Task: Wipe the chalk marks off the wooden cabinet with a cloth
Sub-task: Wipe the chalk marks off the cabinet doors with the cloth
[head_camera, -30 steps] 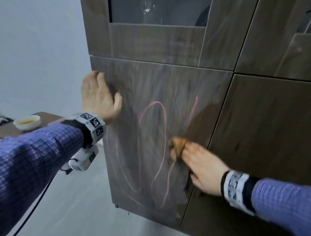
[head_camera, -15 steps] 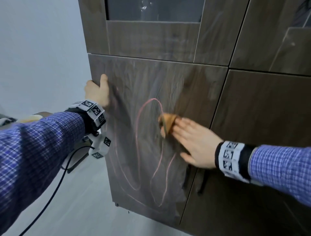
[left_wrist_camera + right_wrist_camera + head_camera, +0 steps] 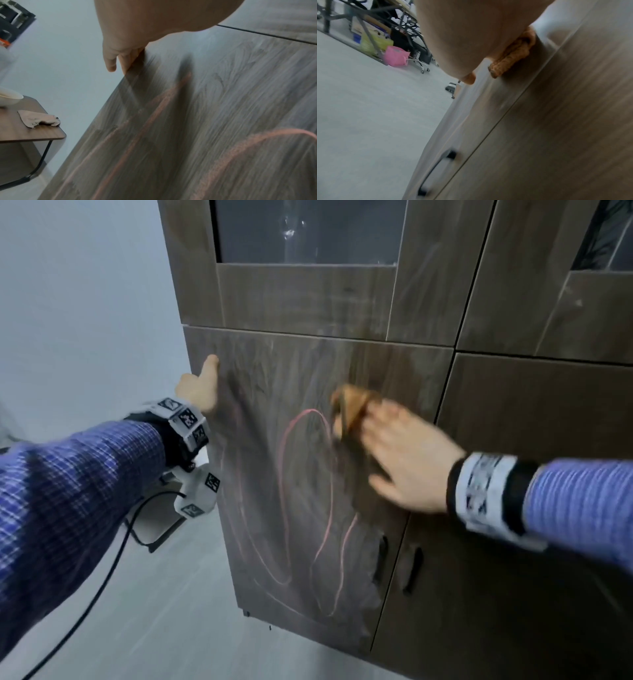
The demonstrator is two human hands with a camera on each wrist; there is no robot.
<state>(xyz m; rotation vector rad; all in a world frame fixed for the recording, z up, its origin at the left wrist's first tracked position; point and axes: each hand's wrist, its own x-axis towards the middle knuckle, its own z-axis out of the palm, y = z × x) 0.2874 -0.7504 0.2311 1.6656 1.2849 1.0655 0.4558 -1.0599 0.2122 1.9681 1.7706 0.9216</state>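
Pink chalk loops (image 3: 284, 474) run down the dark wooden cabinet door (image 3: 301, 371); the left wrist view shows the chalk strokes (image 3: 240, 146) close up. My right hand (image 3: 387, 436) presses a bunched orange-brown cloth (image 3: 352, 405) flat against the door with straight fingers, at the top of the loops. In the right wrist view the cloth (image 3: 513, 54) bulges out from under the palm. My left hand (image 3: 200, 392) grips the door's left edge, thumb on the front face and fingers (image 3: 111, 60) round the side.
Two black door handles (image 3: 380, 556) sit low by the seam to the right-hand door. Left of the cabinet stands a small side table (image 3: 34, 134) with a second cloth (image 3: 39, 119) and a white bowl (image 3: 8, 97). A black cable (image 3: 102, 583) hangs below my left arm.
My right hand slid the cloth up and left across the door, and the upper right chalk stroke is gone. My left hand went from flat on the door to gripping its left edge.
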